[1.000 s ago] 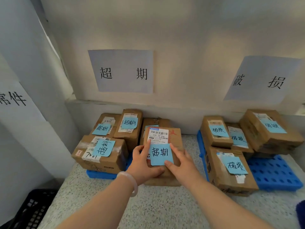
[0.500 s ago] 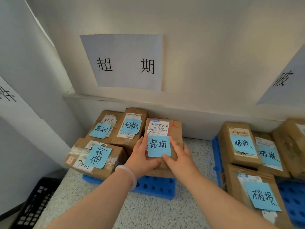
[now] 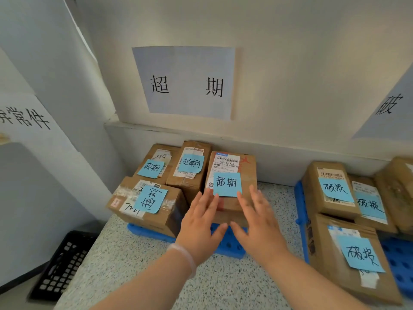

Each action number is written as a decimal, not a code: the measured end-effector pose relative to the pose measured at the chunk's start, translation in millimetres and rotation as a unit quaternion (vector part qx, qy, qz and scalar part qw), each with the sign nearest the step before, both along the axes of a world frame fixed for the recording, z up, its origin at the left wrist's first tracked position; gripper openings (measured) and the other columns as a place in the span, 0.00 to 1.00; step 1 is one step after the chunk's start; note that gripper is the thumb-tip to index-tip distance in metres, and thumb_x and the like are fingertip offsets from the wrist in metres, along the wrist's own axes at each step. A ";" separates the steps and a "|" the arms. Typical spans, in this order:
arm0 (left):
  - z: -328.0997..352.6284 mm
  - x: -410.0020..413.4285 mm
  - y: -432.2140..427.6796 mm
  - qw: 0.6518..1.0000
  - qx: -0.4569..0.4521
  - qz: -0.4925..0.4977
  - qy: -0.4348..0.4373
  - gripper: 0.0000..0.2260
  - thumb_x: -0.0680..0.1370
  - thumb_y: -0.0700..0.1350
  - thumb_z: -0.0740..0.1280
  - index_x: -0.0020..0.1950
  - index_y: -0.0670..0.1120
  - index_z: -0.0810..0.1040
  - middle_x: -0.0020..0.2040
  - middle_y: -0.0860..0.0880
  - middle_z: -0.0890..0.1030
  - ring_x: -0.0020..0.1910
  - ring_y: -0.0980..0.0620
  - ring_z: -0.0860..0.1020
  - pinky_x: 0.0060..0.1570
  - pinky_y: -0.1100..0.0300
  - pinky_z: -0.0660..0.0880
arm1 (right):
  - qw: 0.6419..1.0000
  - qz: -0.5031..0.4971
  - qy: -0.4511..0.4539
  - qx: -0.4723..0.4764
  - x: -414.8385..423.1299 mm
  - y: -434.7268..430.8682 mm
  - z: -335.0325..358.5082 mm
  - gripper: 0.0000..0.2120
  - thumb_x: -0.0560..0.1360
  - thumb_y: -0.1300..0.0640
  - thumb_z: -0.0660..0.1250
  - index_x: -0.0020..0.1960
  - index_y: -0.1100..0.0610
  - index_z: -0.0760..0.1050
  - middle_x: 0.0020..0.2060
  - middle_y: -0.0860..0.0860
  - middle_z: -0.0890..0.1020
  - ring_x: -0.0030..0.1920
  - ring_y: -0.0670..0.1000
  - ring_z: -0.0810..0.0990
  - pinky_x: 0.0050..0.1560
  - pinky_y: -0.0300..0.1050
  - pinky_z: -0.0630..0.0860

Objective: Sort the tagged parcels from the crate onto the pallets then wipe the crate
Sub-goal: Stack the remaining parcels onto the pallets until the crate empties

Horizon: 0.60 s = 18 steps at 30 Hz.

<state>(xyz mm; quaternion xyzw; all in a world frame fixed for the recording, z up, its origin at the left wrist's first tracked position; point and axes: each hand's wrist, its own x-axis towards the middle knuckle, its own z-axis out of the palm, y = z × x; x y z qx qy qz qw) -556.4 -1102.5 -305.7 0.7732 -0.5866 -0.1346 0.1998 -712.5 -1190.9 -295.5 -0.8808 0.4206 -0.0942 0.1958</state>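
Note:
A cardboard parcel [image 3: 243, 175] with a blue note reading 超期 lies on the left blue pallet [image 3: 228, 245], beside three other parcels with the same note [image 3: 147, 204]. My left hand [image 3: 201, 224] and my right hand [image 3: 259, 224] hover at its near end with straight, spread fingers. The fingertips are at the parcel's top edge; neither hand grips it. A black crate [image 3: 62, 262] sits at the lower left, mostly out of view.
A wall sign 超期 [image 3: 185, 83] hangs above the left pallet. On the right a second blue pallet [image 3: 400, 260] carries several parcels tagged 破损 [image 3: 348, 253]. Speckled floor [image 3: 143, 271] lies between the pallets. A white wall panel stands at left.
Both hands carried the parcel forward onto the left pallet, then let go and opened, drawing back a little. The view has shifted closer and to the left.

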 end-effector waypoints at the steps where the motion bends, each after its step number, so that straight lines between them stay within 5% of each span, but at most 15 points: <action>1: -3.8 -1.1 5.2 1.000 0.004 -0.009 -0.018 0.34 0.75 0.69 0.46 0.77 0.59 0.40 0.78 0.61 0.35 0.76 0.60 0.33 0.75 0.60 0.39 | 1.000 0.014 0.017 -0.016 -2.5 6.0 -2.0 0.37 0.79 0.39 0.58 0.78 0.41 0.37 0.75 0.42 0.31 0.75 0.46 0.30 0.74 0.47 0.34; 6: -4.8 -1.8 4.0 0.997 0.051 -0.021 -0.062 0.38 0.71 0.70 0.38 0.79 0.58 0.39 0.75 0.62 0.31 0.72 0.61 0.26 0.72 0.58 0.31 | 0.995 0.032 0.085 -0.037 -0.1 10.7 -4.4 0.41 0.79 0.40 0.58 0.77 0.45 0.31 0.75 0.45 0.29 0.73 0.47 0.25 0.71 0.47 0.27; 11: 6.2 10.0 -18.9 0.992 0.095 -0.015 -0.084 0.32 0.81 0.64 0.51 0.80 0.57 0.40 0.78 0.58 0.34 0.78 0.54 0.33 0.77 0.48 0.37 | 0.993 0.039 0.108 -0.030 15.9 -11.4 4.9 0.42 0.78 0.40 0.59 0.78 0.46 0.33 0.77 0.46 0.31 0.74 0.48 0.27 0.72 0.48 0.29; 18: 15.3 29.5 -52.9 0.989 0.113 -0.004 -0.092 0.31 0.80 0.66 0.47 0.80 0.59 0.41 0.80 0.58 0.36 0.78 0.55 0.35 0.75 0.45 0.34 | 0.991 0.049 0.124 -0.009 33.8 -45.1 4.3 0.48 0.74 0.33 0.61 0.77 0.44 0.29 0.75 0.45 0.28 0.73 0.48 0.24 0.74 0.52 0.31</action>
